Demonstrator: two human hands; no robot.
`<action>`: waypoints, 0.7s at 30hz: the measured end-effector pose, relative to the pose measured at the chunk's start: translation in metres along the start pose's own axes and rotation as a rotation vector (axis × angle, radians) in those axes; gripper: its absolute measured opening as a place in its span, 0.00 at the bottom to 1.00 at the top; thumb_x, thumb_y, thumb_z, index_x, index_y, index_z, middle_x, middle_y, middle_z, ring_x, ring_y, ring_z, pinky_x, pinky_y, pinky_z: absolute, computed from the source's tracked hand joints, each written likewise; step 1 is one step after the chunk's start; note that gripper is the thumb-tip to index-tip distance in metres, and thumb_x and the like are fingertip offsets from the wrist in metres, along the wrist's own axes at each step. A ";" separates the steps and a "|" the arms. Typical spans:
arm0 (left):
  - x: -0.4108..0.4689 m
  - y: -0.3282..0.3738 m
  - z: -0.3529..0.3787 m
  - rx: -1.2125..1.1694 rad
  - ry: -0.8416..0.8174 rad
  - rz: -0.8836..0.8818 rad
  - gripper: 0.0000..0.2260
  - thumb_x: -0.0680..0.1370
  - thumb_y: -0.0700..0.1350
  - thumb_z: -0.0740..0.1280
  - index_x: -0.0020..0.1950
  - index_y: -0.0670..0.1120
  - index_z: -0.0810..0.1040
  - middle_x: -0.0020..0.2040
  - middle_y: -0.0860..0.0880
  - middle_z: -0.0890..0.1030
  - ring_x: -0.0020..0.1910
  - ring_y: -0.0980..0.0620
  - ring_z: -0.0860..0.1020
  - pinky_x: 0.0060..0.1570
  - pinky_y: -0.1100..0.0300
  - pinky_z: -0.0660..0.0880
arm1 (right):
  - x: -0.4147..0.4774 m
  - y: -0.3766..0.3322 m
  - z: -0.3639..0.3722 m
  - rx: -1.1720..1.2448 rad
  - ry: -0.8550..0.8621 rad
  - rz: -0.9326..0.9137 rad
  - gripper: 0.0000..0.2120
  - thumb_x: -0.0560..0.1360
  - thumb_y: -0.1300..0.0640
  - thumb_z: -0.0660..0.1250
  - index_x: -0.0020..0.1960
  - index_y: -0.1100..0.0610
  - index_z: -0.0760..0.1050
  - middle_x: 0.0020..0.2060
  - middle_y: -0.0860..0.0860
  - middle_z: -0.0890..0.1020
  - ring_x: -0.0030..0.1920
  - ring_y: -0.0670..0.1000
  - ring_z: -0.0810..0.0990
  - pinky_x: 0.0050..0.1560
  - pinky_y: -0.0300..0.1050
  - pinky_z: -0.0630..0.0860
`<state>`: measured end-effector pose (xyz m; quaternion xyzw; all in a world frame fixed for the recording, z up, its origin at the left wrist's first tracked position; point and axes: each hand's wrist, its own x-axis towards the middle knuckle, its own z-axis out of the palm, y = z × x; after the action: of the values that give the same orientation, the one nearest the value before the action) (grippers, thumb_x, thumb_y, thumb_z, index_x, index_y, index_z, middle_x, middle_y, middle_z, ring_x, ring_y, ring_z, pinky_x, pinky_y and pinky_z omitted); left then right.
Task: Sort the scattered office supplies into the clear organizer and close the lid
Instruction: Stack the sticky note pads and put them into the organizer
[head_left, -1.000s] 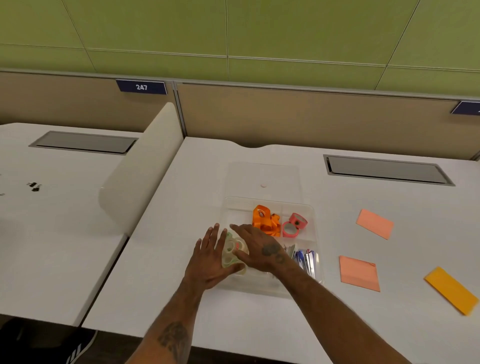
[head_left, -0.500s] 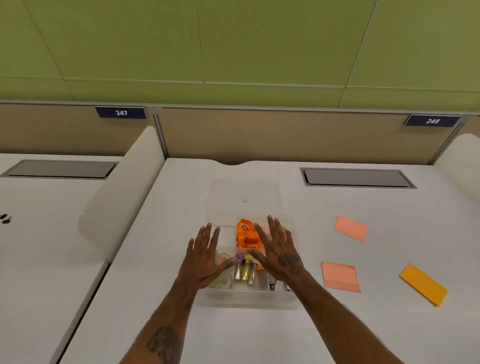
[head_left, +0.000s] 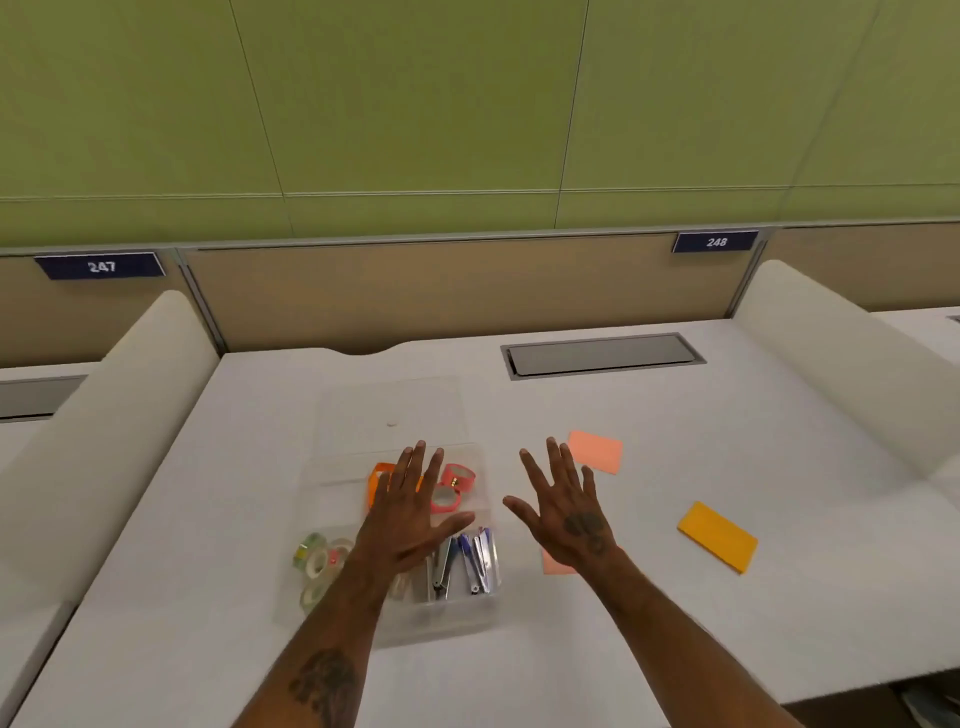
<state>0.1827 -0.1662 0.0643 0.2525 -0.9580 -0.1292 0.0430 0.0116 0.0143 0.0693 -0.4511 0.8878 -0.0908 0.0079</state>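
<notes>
Left hand (head_left: 410, 519): flat and empty, fingers straight and spread, over the middle of the clear organizer (head_left: 447, 626); whether it touches the contents cannot be told.
Right hand (head_left: 569, 514): also splayed and empty, above the bench (head_left: 675, 649) just right of the organizer, its wrist covering part of the near pink pad (head_left: 553, 565).
Organizer: sits on the bench straight ahead, top uncovered.
Back compartments: an orange strap (head_left: 378, 475), partly under the left hand's fingers, with pink tape rolls (head_left: 460, 475) beside it to the right.
Front-left compartment: clear tape rolls (head_left: 317, 558), stacked loosely.
Front-right compartment: silver-and-blue metal pieces (head_left: 470, 561), lying lengthwise; what they are is too small to tell.
Lid (head_left: 395, 410): clear, lying flat on the bench just behind the organizer; hinged or loose cannot be told.
Still out: three paper pads to the right: the near pink pad just beside the organizer, the far pink pad (head_left: 597, 451) beyond the right hand's fingertips, and the yellow pad (head_left: 719, 538) well apart, further right.
Done, as I judge it: most of the sorting, since four kinds of supplies already lie in compartments.
Left: gather the three pads, find them room in the organizer, then bring the lid over and close it.
Likely next: the right hand is nearest the pink pads, so those look the natural pick.
</notes>
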 end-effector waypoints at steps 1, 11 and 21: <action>0.005 0.013 0.004 0.003 -0.001 0.010 0.44 0.71 0.77 0.44 0.77 0.54 0.32 0.79 0.50 0.34 0.77 0.50 0.34 0.77 0.44 0.42 | -0.003 0.013 -0.001 -0.009 -0.006 0.011 0.39 0.71 0.28 0.35 0.77 0.44 0.38 0.77 0.54 0.37 0.77 0.56 0.37 0.75 0.60 0.42; 0.040 0.136 0.060 -0.004 -0.074 0.107 0.42 0.73 0.75 0.47 0.77 0.55 0.33 0.79 0.52 0.33 0.76 0.53 0.32 0.76 0.48 0.40 | -0.039 0.144 -0.014 -0.065 -0.107 0.097 0.36 0.75 0.31 0.44 0.78 0.48 0.48 0.78 0.59 0.49 0.78 0.60 0.48 0.73 0.63 0.55; 0.046 0.192 0.096 0.090 -0.302 0.099 0.46 0.75 0.59 0.66 0.79 0.50 0.37 0.80 0.46 0.41 0.79 0.47 0.45 0.76 0.49 0.53 | -0.064 0.257 0.002 -0.076 -0.172 0.164 0.32 0.77 0.46 0.64 0.76 0.54 0.59 0.76 0.62 0.57 0.76 0.59 0.59 0.69 0.56 0.63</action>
<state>0.0381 -0.0066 0.0243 0.1845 -0.9696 -0.1202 -0.1067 -0.1553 0.2135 0.0192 -0.3832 0.9205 -0.0170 0.0744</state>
